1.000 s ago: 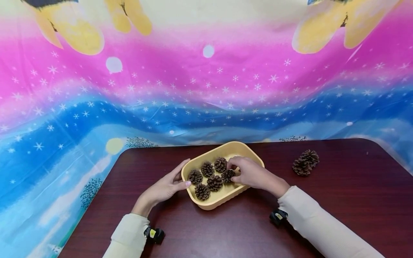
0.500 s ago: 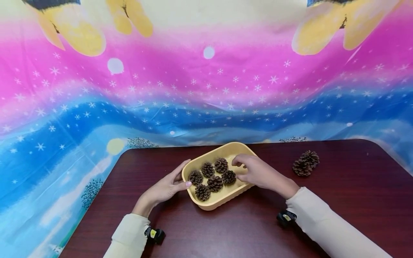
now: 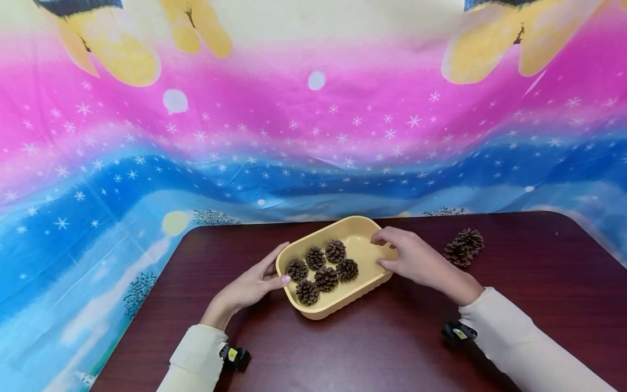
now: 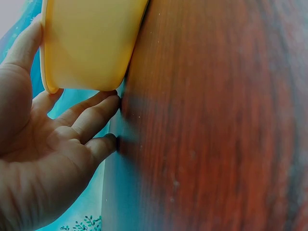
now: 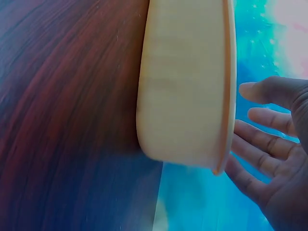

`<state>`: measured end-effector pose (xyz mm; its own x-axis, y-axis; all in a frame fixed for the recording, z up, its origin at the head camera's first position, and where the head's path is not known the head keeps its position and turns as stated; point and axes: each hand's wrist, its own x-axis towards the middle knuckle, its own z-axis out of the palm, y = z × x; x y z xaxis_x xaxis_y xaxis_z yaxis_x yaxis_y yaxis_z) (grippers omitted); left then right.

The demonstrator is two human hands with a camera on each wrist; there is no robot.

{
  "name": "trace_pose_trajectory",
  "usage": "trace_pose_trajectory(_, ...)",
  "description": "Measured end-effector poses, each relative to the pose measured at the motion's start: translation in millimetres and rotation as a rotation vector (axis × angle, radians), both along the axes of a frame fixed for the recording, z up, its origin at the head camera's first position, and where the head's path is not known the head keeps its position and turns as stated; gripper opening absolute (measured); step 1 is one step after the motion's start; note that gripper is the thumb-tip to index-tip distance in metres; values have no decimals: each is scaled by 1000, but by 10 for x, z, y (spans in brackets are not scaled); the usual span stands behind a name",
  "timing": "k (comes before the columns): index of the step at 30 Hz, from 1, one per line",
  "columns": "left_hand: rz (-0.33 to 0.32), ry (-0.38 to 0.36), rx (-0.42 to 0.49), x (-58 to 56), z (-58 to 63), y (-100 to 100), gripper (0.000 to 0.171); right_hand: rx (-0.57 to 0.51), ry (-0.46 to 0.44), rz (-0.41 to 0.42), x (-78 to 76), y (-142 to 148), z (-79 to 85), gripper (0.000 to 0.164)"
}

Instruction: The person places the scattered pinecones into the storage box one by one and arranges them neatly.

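A yellow plastic box (image 3: 364, 234) stands on the dark wooden table, with several pine cones (image 3: 325, 278) grouped in its left and middle part. At the box's left end, my left hand (image 3: 250, 283) holds it, thumb at the rim and fingers along the outer wall. The left wrist view shows that hand's lower fingertips (image 4: 109, 142) down by the table. My right hand (image 3: 411, 256) hovers over the box's right end with thumb and fingers apart and nothing between them. In the right wrist view its fingers (image 5: 262, 137) are loosely spread beside the rim.
Two more pine cones (image 3: 464, 247) lie together on the table (image 3: 539, 305) to the right of the box. A printed cloth backdrop (image 3: 313, 136) rises along the table's far and left edges. Each wrist wears a small black camera (image 3: 236, 357).
My right hand has let go of a pine cone in the box and moved right, to the box's right end. The left hand and the box have stayed in place.
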<state>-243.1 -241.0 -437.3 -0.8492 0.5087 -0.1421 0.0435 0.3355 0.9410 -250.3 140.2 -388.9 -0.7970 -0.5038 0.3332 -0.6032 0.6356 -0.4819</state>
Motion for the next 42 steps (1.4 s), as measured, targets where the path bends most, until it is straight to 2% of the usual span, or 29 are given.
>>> trace_pose_trajectory(15, 2, 13, -2, -9, -20, -1, 89, -11, 50, -91, 68, 323, 49, 32)
trace_pose_trajectory(23, 1, 18, -3, -6, -14, 6, 89, -3, 44, -155, 97, 552, 49, 34)
trace_pose_trajectory(29, 4, 21, -10, -1, -8, 5, 88, 9, 81, -182, 107, 728, 44, 36)
trace_pose_trajectory(42, 13, 17, -22, -1, -11, 5, 88, 54, 45, -284, 85, 1093, -18, 35)
